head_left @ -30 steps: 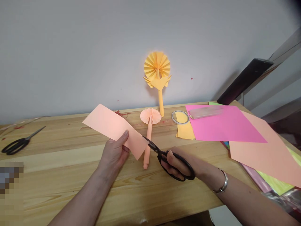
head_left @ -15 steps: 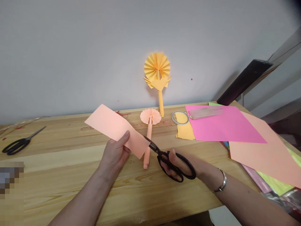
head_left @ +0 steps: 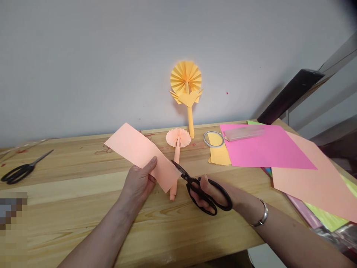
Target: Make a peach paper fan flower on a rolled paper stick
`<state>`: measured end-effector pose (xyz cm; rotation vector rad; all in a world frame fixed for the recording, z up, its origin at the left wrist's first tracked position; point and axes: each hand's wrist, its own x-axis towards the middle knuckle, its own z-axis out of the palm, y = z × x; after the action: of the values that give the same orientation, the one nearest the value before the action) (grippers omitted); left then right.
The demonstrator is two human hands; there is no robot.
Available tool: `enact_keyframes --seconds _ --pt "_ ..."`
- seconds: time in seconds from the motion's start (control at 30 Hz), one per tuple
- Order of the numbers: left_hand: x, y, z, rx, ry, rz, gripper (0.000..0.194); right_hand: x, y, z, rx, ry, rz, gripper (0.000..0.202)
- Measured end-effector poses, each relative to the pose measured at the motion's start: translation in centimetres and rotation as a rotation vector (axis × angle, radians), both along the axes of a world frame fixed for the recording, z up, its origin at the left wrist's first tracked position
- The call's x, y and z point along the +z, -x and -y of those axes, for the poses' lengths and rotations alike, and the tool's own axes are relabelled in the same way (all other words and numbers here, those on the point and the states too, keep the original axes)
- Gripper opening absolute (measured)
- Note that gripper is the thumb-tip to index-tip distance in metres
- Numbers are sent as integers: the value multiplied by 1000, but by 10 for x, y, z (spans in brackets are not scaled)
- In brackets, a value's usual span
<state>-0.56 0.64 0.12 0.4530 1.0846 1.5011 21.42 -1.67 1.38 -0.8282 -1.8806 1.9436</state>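
Head view: above the pale wooden worktop (head_left: pixel 69 201), the left hand (head_left: pixel 141 182) has its fingers clamped on a peach rectangular paper sheet (head_left: pixel 136 149), which has shifted slightly rightward over the last second. Its right corner now reaches further along the black long-bladed scissors (head_left: pixel 190 181), the right hand's (head_left: pixel 209 193) fingers gripping their loops (whether the blades bite is hard to tell). That suggests the edge is being lined up for cutting, before a peach pleated-paper fan on a rolled stem (head_left: pixel 177 152).
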Motion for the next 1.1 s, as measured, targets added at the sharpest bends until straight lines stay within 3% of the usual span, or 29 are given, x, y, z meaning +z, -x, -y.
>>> enact_keyframes --seconds 0.77,1.1 --pt "-2 -3 1 35 3 -2 26 3 3 -1 3 -120 16 64" --pt "-3 -3 1 41 -2 14 25 3 4 0 -24 -38 75 58"
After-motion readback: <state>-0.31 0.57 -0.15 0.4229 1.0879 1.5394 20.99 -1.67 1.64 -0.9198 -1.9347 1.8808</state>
